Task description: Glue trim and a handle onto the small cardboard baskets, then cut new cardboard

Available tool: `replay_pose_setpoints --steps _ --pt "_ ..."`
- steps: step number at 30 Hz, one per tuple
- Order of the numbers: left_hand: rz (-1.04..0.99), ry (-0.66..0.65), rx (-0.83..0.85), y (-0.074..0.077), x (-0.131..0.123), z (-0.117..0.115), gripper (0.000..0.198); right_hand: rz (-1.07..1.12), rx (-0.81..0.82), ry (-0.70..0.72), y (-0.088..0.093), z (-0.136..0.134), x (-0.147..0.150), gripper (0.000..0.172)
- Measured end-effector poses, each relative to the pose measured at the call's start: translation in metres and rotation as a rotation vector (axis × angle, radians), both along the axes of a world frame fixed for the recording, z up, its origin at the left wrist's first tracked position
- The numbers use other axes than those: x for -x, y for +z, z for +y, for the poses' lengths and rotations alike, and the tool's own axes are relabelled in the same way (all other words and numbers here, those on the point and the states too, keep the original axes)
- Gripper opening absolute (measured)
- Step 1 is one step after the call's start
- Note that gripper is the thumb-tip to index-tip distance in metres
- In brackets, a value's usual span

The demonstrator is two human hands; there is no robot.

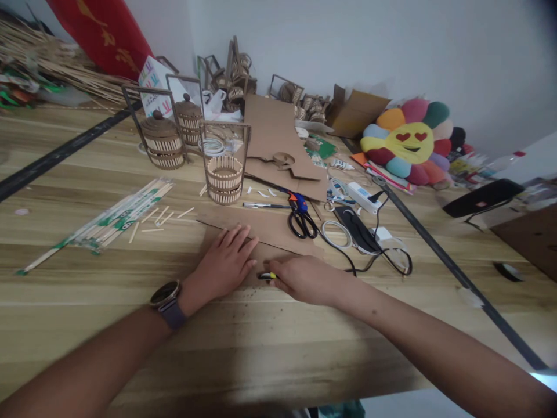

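Note:
My left hand (228, 255) lies flat on a brown cardboard sheet (265, 223), its fingers stretched out and slightly apart. Just to its right, my right hand (304, 280) is closed around a black and yellow utility knife (267, 276) held low over the sheet's near part. Whether the blade touches the cardboard cannot be made out. A thin dark line runs slantwise across the sheet, passing beneath my left fingers. Beyond the sheet stands a small bucket of wooden slats with a tall handle (225, 177). Black-handled scissors (302, 223) and a pen (265, 205) lie close by.
Packaged wooden sticks (126, 215) and several loose ones (164, 216) lie left. Lidded buckets (163, 142) stand behind them. A larger cardboard piece (267, 128) lies at the back. Cables and a power strip (364, 197) spread to the right, before a flower cushion (409, 142).

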State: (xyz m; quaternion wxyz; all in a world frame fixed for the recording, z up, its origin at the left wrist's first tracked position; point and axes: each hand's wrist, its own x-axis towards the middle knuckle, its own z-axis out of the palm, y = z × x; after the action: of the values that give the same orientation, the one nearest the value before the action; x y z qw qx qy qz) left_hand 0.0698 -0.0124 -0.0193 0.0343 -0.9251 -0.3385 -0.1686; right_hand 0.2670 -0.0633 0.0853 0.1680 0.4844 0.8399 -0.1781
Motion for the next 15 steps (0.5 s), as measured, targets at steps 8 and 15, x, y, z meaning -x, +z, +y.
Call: replay_pose_setpoints --steps 8,15 --pt "0.014 0.002 -0.020 0.002 0.000 0.000 0.045 -0.073 -0.003 -0.005 0.005 0.001 0.006 0.030" --pt "0.004 -0.001 0.008 0.001 0.000 0.000 0.045 -0.124 -0.063 0.037 0.003 -0.001 0.011 0.029"
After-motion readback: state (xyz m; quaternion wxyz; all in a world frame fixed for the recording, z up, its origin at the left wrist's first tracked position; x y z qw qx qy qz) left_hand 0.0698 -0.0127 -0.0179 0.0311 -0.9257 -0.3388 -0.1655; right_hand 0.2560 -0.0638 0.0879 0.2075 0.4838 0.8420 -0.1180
